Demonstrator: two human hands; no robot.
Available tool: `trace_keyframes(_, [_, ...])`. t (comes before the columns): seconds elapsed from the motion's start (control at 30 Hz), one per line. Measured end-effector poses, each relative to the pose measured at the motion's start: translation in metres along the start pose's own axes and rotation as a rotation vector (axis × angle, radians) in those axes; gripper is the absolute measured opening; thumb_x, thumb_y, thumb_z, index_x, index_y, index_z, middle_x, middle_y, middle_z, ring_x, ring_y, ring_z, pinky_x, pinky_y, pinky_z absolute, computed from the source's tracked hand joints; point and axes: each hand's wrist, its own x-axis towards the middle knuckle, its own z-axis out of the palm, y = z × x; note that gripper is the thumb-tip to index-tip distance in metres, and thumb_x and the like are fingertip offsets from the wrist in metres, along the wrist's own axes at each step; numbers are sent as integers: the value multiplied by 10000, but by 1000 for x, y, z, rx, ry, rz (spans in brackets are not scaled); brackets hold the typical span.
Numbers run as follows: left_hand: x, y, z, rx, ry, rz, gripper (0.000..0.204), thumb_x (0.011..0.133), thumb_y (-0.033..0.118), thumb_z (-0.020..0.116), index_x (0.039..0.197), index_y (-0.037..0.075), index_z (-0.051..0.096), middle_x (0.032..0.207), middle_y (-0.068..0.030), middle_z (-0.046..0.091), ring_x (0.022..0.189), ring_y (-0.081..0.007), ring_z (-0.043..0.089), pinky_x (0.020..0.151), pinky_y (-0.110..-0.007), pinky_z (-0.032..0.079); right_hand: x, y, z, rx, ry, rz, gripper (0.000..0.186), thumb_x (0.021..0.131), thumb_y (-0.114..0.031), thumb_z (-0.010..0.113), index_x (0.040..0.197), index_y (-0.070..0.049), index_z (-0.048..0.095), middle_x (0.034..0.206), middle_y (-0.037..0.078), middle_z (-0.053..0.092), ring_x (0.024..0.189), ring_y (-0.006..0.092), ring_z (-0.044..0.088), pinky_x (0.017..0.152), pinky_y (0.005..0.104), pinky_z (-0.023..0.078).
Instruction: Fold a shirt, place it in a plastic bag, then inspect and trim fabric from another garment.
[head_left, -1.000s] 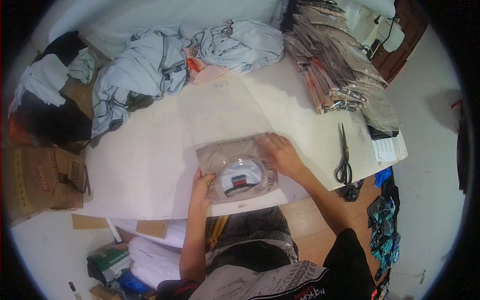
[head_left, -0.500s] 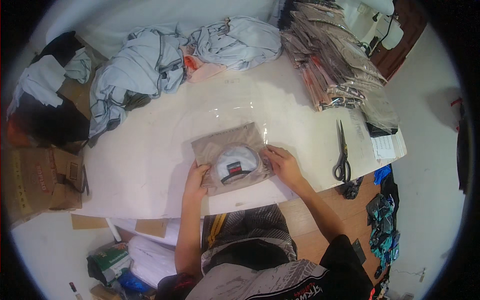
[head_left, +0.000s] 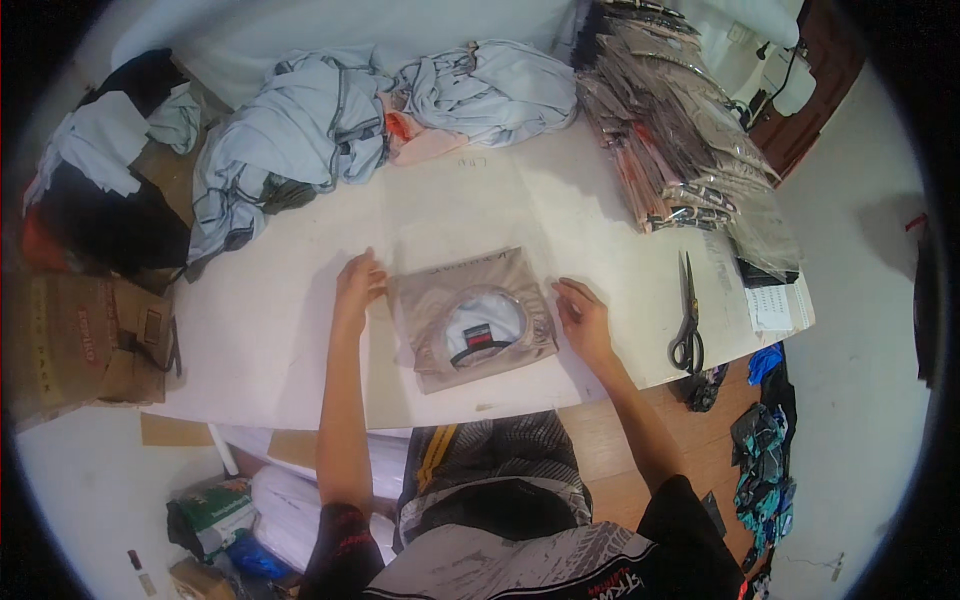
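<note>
A folded tan garment [head_left: 430, 350], its pale round neck opening and dark label uppermost, lies on a clear plastic bag [head_left: 450, 210] spread over the white tabletop [head_left: 250, 370]. My left hand [head_left: 360, 285] is beside the garment's left side, fingers pinched on the bag's edge. At the garment's right, my right hand [head_left: 582, 315] has curled fingers at the bag's other edge, which is faint there. Farther right lie black scissors [head_left: 686, 335].
Pale fabric heaps [head_left: 290, 130] line the back. Stacked bagged garments [head_left: 670, 140] fill the back right, above a white paper [head_left: 768, 305]. A cardboard box [head_left: 100, 340] stands at left, near black and white cloth [head_left: 110, 220]. More fabric [head_left: 760, 460] hangs right of the wooden floor [head_left: 620, 450].
My left hand has let go of the garment and moved up and left. My right hand has moved outward to the right. The garment now lies flat on the bag.
</note>
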Motion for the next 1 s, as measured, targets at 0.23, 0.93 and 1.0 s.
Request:
trace_keyframes(0.23, [51,-3,14,511,-152,-119,337,788,312,730,832,-6,629,719,-48,596,486,-131,476,434,-275,356,-1,1,0,114,-48,3,344,824,68,582,1159,-6,601,1176,167,586,873,201,645,759,271,536])
trace_keyframes(0.93, [5,-25,10,148,-177,-62,379,855,177,691,1176,59,527,924,-73,657,762,-104,562,590,-246,416,-27,-75,71,-353,-501,-863,468,773,-163,545,1238,-130,573,1342,148,479,1282,281,432,1087,423,328])
trace_keyframes(1.0, [5,-23,10,149,-207,-81,381,853,175,695,1178,67,527,929,-65,653,758,-101,566,576,-246,413,-27,-67,73,-327,-448,-754,385,763,-165,553,1136,-126,640,1356,143,483,1292,278,428,1097,433,312])
